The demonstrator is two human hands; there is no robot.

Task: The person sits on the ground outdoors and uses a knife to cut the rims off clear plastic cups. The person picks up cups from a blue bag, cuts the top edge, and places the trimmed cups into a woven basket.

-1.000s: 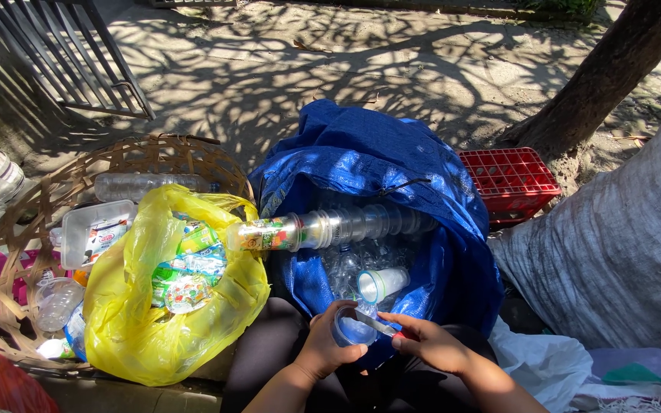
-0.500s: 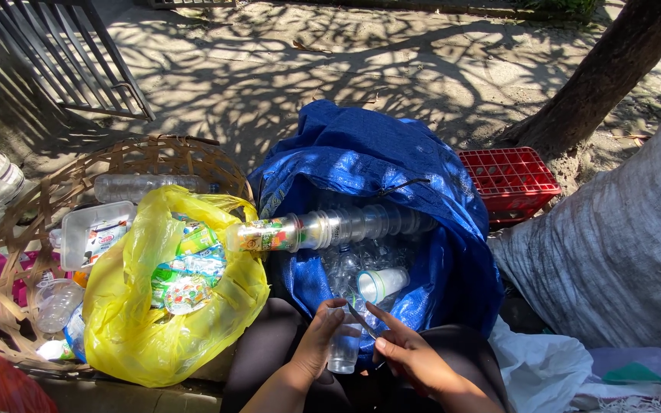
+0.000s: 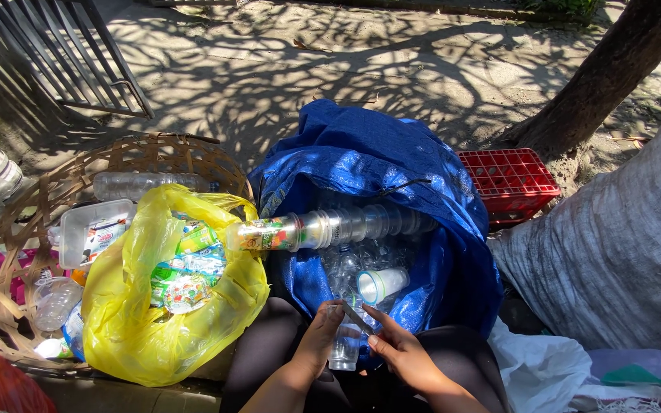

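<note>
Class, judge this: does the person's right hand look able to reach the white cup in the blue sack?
Probably yes. The right hand sits at the blue sack mouth, and the white cup lies just beyond it on top of the clear plastics, uncovered.

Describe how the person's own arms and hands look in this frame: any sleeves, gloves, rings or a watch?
Both forearms come up from the bottom edge bare, with no sleeve in view. The left hand and the right hand wear no gloves. No ring, watch or wristband shows on either one. Patches of sun and leaf shadow fall across them, so small details on the fingers are hard to tell.
</note>
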